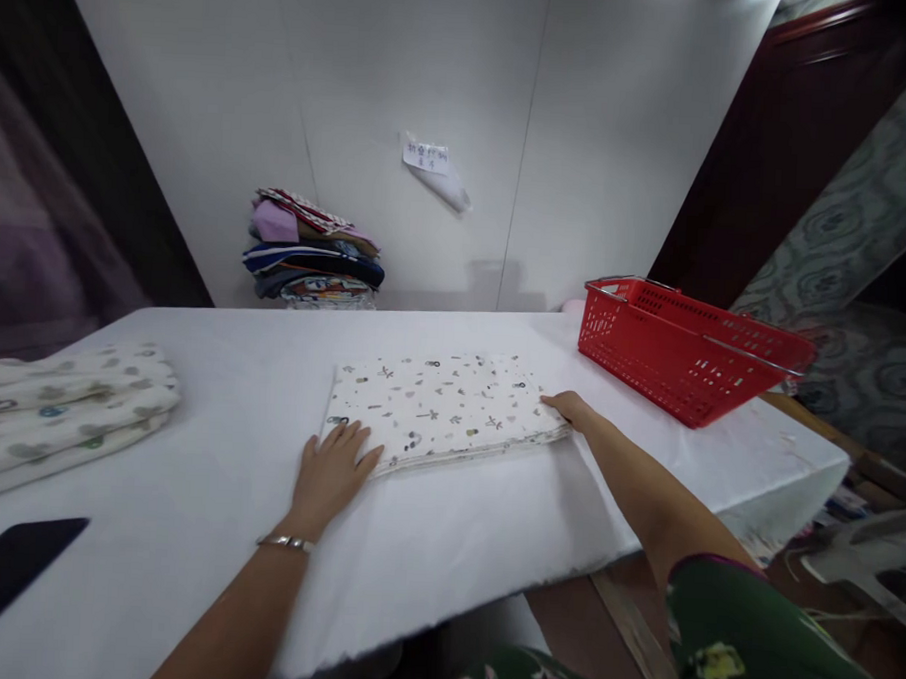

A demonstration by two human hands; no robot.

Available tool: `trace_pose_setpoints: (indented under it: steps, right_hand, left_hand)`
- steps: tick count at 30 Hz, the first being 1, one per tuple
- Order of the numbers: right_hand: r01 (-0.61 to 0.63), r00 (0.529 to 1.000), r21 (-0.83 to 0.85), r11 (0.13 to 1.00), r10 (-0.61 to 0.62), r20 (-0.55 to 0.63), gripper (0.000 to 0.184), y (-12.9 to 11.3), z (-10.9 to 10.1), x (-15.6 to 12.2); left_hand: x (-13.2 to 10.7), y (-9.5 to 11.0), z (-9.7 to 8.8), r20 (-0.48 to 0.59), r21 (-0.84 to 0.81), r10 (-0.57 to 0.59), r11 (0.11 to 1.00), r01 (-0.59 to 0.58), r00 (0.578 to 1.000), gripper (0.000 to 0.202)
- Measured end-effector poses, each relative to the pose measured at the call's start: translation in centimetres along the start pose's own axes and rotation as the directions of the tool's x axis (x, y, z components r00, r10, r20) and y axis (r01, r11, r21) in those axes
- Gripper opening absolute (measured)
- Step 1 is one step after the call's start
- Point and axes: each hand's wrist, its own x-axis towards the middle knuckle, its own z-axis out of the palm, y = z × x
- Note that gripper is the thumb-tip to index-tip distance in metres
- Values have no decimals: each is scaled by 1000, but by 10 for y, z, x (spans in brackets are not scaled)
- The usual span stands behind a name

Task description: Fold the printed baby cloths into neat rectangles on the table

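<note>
A white cloth (439, 404) with small printed figures lies folded in several layers into a long rectangle on the white-covered table. My left hand (334, 471) rests at its near left corner, palm down, fingers spread, fingertips on the fabric. At the right end, my right hand (568, 406) pinches the cloth's edge with the thumb on top; the other fingers are mostly hidden. Another white printed cloth (75, 403), in loose folds, lies at the table's left side.
A red plastic basket (685, 355) stands at the back right. A stack of folded clothes (314, 253) rises against the wall. A dark flat object (15, 566) lies at the near left. The table's front edge (441, 619) runs close to my body.
</note>
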Motion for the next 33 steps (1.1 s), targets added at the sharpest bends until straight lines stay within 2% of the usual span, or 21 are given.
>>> trace_pose_setpoints:
  steps: [5,11,17,21,24,26,27,29,30,31,33]
  right_hand:
    - [-29,999,-8,1000,29,42,30,1,-4,5]
    - [-61,997,23,998,60,50,33,-17,-1,24]
    - [68,997,-16,998,-69,-38,26,-13,12,25]
    - [159,979,-145,976,-175,-105,31,-7,13,23]
    - [199,970,-261,945,-227,-84,35,-9,12,20]
    - [246,955,-382,891,-290,-62,40,-7,13,15]
    - [294,929,-496,817,-365,-52,43,-5,14,13]
    - [433,816,-659,615,-578,-3,49,4,19,10]
    - [498,752,-695,518,-657,49,52,10,23,10]
    - [538,714,-713,449,-692,104,53,15,27,11]
    - [562,710,-730,388,-679,186,53,25,34,13]
  left_hand:
    - [1,-1,2,11,-1,-11,1000,11,1000,51]
    - [1,-1,1,25,-13,-21,1000,22,999,51]
    - [0,-1,1,21,-6,-24,1000,24,999,49]
    - [-2,2,-2,30,-29,-36,999,37,999,47]
    - [-3,3,-3,25,-86,-45,995,47,999,45]
    - [-4,2,-2,-13,-152,-39,988,37,999,43]
    - [-4,1,-1,-50,-189,-38,982,28,998,40]
    - [-4,-3,2,-150,-254,-67,967,27,986,35]
    - [-4,-6,4,-196,-278,-107,959,49,975,32]
    - [-4,-8,5,-225,-298,-158,951,87,961,30]
    - [-5,-12,4,-229,-314,-267,930,189,936,28]
